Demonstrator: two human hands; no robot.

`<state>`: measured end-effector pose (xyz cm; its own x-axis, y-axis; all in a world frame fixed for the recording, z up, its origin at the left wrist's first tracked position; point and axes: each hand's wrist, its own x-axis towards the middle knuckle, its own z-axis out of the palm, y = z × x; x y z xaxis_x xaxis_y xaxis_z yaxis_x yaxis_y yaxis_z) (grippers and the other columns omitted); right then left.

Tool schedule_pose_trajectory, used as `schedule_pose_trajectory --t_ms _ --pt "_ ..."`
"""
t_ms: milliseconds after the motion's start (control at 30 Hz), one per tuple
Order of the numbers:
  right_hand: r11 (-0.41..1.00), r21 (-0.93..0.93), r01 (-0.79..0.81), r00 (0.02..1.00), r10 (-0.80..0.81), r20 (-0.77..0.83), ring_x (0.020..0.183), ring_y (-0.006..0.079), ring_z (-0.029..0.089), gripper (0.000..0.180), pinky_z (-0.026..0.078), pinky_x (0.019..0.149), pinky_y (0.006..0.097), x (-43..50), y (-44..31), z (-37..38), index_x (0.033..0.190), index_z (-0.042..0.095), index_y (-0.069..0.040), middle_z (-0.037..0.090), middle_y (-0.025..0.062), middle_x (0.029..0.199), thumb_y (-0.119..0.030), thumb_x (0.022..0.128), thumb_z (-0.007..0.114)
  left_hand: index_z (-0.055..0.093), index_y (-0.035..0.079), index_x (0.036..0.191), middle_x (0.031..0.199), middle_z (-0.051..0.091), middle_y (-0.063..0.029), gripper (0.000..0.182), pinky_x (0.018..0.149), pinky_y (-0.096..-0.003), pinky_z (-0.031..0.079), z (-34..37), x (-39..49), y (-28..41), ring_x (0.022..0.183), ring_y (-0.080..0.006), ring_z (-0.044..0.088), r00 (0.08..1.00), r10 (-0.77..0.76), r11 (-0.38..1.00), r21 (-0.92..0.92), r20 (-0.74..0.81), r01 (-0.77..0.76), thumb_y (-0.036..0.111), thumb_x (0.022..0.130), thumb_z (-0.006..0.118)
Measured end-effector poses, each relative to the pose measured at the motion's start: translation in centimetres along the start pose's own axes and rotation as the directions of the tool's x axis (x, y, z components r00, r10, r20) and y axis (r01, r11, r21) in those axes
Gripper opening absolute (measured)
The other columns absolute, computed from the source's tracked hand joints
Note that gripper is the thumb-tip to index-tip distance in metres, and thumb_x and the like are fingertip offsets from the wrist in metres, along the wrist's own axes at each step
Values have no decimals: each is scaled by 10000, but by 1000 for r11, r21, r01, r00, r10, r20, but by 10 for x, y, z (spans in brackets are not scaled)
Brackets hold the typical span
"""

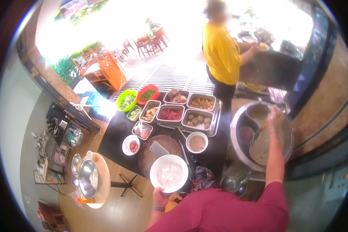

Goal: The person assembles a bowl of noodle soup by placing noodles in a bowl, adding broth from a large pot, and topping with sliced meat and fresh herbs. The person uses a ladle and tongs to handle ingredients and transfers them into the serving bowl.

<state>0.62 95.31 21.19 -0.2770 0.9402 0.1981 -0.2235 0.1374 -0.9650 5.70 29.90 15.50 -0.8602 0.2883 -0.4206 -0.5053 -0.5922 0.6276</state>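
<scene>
My left hand (160,196) grips the near rim of a large white bowl (154,179) that holds pale noodles (170,174). The bowl is over the near edge of a round chopping board (174,141). On that board lies a cleaver (159,149). Out to the right, my right hand (274,118), seemingly in a clear glove, is closed around the handle of a ladle or strainer (258,132). Its round cup (246,135), with something reddish inside, is in the dark section of a divided pot (235,145). Cloudy broth (265,150) fills another section.
Steel pans of minced meat (170,114), meatballs (198,120) and other food stand at the table's far side. White bowls of red meat (133,146) and brownish liquid (197,143) flank the board. A person in yellow (221,55) stands beyond. A round side table (105,179) holds steel bowls.
</scene>
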Motion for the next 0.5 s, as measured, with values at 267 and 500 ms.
schedule_pose_trajectory --t_ms 267,500 --pt "988 -122 95 995 -93 20 543 61 487 247 362 483 273 -17 -22 10 833 678 -49 534 -50 637 -230 1000 656 464 -12 1394 1292 608 -182 657 906 -526 576 10 28 -13 1140 -363 631 1000 -11 999 35 -29 12 84 745 500" --pt "874 -365 321 942 -254 220 667 128 592 262 466 595 351 -13 -8 13 960 714 -6 628 15 706 -241 996 606 488 -7 1363 1242 627 -174 614 886 -466 583 25 31 -13 1070 -321 654 998 -13 999 40 -60 16 106 760 517"
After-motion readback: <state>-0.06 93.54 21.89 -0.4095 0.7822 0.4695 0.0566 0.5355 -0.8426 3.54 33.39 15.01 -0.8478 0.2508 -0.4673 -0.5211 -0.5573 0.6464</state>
